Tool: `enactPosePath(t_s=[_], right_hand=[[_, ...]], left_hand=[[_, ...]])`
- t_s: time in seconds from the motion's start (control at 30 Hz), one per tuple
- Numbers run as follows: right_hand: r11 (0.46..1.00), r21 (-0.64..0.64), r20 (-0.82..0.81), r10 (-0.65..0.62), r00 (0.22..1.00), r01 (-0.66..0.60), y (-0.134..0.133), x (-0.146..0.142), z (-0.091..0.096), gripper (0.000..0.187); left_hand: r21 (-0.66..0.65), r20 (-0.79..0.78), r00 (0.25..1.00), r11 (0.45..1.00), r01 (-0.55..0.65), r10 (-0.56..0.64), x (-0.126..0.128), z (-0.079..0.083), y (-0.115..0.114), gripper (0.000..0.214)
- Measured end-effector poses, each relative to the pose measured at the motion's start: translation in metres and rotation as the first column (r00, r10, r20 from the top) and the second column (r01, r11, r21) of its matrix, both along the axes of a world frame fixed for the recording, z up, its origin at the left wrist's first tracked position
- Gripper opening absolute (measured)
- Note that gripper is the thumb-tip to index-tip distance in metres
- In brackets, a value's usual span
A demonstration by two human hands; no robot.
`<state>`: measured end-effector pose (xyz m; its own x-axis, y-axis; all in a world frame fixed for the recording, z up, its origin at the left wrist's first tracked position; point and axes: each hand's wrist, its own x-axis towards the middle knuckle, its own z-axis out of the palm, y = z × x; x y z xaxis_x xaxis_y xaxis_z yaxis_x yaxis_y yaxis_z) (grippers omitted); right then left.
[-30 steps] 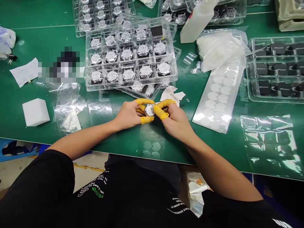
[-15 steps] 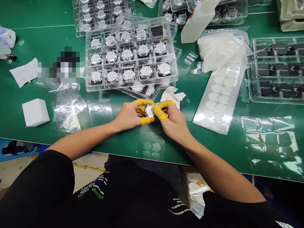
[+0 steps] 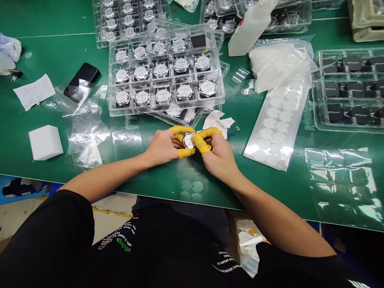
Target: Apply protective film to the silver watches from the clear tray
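Note:
A round silver watch case [image 3: 189, 141] with printed marks on its upturned face is held between my hands above the green table. My left hand [image 3: 165, 146] grips it from the left, its fingers and thumb in yellow finger cots at the rim. On the other side, my right hand [image 3: 217, 150] is closed, its yellow-covered thumb and forefinger pinched at the case's right edge and hiding part of it. Just behind my hands lies a crumpled white cloth [image 3: 216, 121]. Nearer me, a clear sheet with round stickers [image 3: 192, 188] rests on the table.
A clear tray of watch cases [image 3: 167, 83] stands behind my hands on other trays. A sticker strip [image 3: 274, 128], a white bottle [image 3: 250, 30] and a tray of black pieces [image 3: 348, 88] are on the right. A white block [image 3: 45, 142] and a phone [image 3: 81, 82] lie left.
My hands stay in nearly the same place with the watch case between them. The phone at the left, blurred out before, now shows plainly.

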<state>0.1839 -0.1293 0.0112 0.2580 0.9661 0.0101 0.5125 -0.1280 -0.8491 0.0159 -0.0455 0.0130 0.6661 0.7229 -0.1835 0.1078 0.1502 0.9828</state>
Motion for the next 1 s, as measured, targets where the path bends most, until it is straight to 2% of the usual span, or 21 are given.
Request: enactPosePath(t_s=[0.1,0.17,0.23,0.3,0.37,0.43,0.5,0.57,0.63,0.73,0.87,1.0], right_hand=[[0.999,0.009,-0.053,-0.044,0.998,0.044,0.001,0.002,0.004,0.033],[0.990,0.048,-0.129,-0.126,0.984,0.133,0.003,0.006,0.006,0.038],[0.967,0.091,-0.231,-0.211,0.950,0.237,0.006,0.012,0.007,0.042],[0.953,0.089,-0.345,-0.242,0.907,0.288,0.008,0.018,0.008,0.046],[0.968,0.011,-0.449,-0.220,0.866,0.251,0.009,0.021,0.011,0.051],[0.985,-0.121,-0.526,-0.170,0.833,0.124,0.010,0.020,0.017,0.058],[0.972,-0.232,-0.580,-0.112,0.807,-0.032,0.010,0.015,0.022,0.062],[0.948,-0.290,-0.614,-0.082,0.785,-0.128,0.010,0.007,0.024,0.062],[0.945,-0.304,-0.631,-0.103,0.769,-0.123,0.011,-0.002,0.023,0.061],[0.960,-0.280,-0.647,-0.174,0.742,-0.020,0.011,-0.012,0.018,0.060],[0.974,-0.211,-0.670,-0.209,0.713,0.087,0.009,-0.018,0.015,0.049],[0.973,-0.208,-0.688,-0.217,0.692,0.099,0.008,-0.016,0.015,0.047]], left_hand=[[0.002,-0.015,1.000,1.000,-0.006,0.007,0.000,0.002,0.000,0.059],[0.007,-0.038,0.999,1.000,-0.012,0.012,0.000,0.004,0.000,0.060],[0.014,-0.057,0.998,1.000,-0.010,0.011,0.000,0.006,-0.001,0.060],[0.025,-0.066,0.998,1.000,-0.009,0.011,0.000,0.007,0.000,0.060],[0.034,-0.071,0.997,0.999,-0.010,0.012,0.000,0.008,0.000,0.061],[0.036,-0.069,0.998,0.999,-0.011,0.013,0.000,0.007,0.000,0.062],[0.035,-0.062,0.998,0.999,-0.013,0.015,-0.001,0.006,0.000,0.062],[0.037,-0.051,0.999,0.999,-0.017,0.019,-0.001,0.005,-0.001,0.063],[0.055,-0.046,0.999,0.998,-0.015,0.017,-0.002,0.003,-0.002,0.064],[0.062,-0.046,0.999,0.998,-0.020,0.023,-0.002,0.001,-0.004,0.066],[0.024,-0.035,0.999,1.000,-0.006,0.007,-0.002,0.000,-0.004,0.063],[0.041,-0.039,0.999,0.999,0.010,-0.008,-0.001,0.003,-0.001,0.061]])
